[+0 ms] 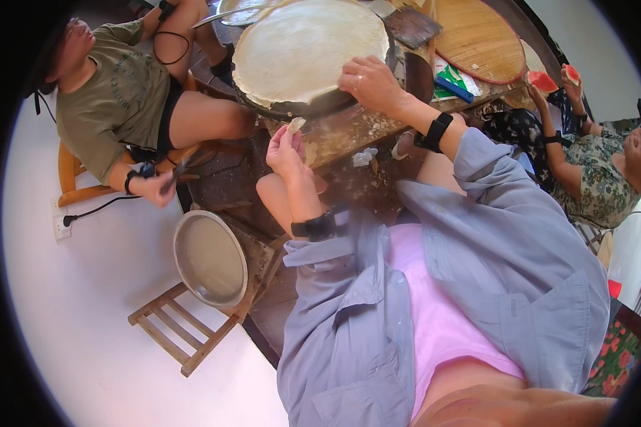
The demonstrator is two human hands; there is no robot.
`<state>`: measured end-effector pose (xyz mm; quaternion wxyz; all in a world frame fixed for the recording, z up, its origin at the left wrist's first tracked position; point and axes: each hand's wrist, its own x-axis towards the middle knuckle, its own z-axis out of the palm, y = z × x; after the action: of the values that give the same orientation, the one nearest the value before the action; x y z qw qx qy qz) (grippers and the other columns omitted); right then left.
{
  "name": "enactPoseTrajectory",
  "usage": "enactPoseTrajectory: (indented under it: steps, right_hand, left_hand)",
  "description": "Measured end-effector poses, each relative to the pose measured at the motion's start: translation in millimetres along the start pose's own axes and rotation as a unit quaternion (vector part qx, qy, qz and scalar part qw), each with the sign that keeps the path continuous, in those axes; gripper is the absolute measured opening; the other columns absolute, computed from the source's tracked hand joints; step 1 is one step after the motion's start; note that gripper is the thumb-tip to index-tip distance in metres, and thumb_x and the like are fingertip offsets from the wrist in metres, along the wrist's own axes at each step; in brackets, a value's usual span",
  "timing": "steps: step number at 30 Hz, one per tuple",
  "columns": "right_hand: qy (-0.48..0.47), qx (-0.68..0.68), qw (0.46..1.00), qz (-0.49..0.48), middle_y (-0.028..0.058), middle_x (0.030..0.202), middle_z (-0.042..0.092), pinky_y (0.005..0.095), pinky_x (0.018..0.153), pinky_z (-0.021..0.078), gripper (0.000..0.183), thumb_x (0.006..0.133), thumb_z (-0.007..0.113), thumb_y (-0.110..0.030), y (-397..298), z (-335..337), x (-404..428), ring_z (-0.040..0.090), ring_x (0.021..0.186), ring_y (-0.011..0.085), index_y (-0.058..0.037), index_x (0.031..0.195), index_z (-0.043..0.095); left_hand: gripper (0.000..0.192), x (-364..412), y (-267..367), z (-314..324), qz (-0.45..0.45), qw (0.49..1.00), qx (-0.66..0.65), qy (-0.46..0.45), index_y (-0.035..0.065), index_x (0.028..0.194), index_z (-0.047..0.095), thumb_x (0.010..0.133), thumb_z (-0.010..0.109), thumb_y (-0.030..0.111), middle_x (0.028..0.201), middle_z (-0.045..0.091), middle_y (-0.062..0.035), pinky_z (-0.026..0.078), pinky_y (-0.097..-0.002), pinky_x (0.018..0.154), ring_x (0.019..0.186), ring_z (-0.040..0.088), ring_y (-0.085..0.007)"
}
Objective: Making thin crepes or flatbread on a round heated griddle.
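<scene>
A wide, thin, pale pancake (310, 50) covers a round dark griddle (320, 107) in front of me. Its rim is uneven and slightly ragged. My right hand (371, 85) is at the near right edge of the pancake, its fingers bent down onto the rim. Whether the fingertips pinch the edge is hidden. Just off the griddle's near side, my left hand (288, 149) holds a small pale scrap of pancake (296, 125) between thumb and fingers.
A wooden table (331, 141) with crumbs surrounds the griddle. Right of it are a round woven mat (478, 40) and a blue-handled tool (454, 89). A metal basin (211, 259) of pale liquid stands on a wooden chair (184, 331). One person sits left; another, right, holds watermelon slices (542, 81).
</scene>
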<state>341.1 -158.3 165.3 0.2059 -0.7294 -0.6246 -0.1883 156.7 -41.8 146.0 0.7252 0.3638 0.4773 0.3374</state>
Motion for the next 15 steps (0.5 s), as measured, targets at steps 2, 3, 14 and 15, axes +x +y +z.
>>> enactPoseTrajectory:
  steps: [2,3,14,15]
  right_hand:
    - [0.011,0.006,1.000,0.020,0.0008,0.080,0.055,0.0337,0.072,0.0405,0.005,0.075,0.060,-0.014,1,1,8,0.054,0.084,0.0197,-0.0120,0.075,0.056]
    - [0.012,0.004,1.000,0.017,0.0008,0.080,0.055,0.0337,0.072,0.0405,0.005,0.075,0.060,-0.014,5,3,12,0.054,0.084,0.0197,-0.0120,0.075,0.056]
    - [0.034,0.016,0.998,0.049,0.0029,0.078,0.059,0.0369,0.069,0.0455,0.011,0.080,0.057,-0.021,54,-27,83,0.057,0.082,0.0244,-0.0108,0.077,0.059]
    - [0.023,0.015,0.999,0.043,0.0048,0.078,0.059,0.0371,0.069,0.0449,0.014,0.079,0.059,-0.021,55,-31,92,0.057,0.082,0.0255,-0.0076,0.077,0.058]
  left_hand:
    - [0.014,-3,1,-6,0.014,0.996,-0.080,-0.046,0.0084,0.094,0.058,0.081,0.064,0.008,0.087,0.063,-0.0014,0.046,-0.0218,0.066,0.074,0.059,-0.0094]
    - [0.014,-7,4,-5,0.016,0.995,-0.083,-0.047,0.0084,0.094,0.058,0.081,0.064,0.008,0.087,0.063,-0.0014,0.046,-0.0218,0.066,0.074,0.059,-0.0094]
    - [0.003,-159,102,17,0.317,0.819,-0.226,-0.422,0.0094,0.083,0.057,0.085,0.058,0.007,0.086,0.054,-0.0069,0.044,-0.0295,0.069,0.074,0.054,-0.0182]
    - [0.014,-173,109,20,0.322,0.789,-0.302,-0.427,0.0082,0.072,0.058,0.086,0.057,0.009,0.083,0.058,-0.0111,0.045,-0.0273,0.061,0.069,0.057,-0.0202]
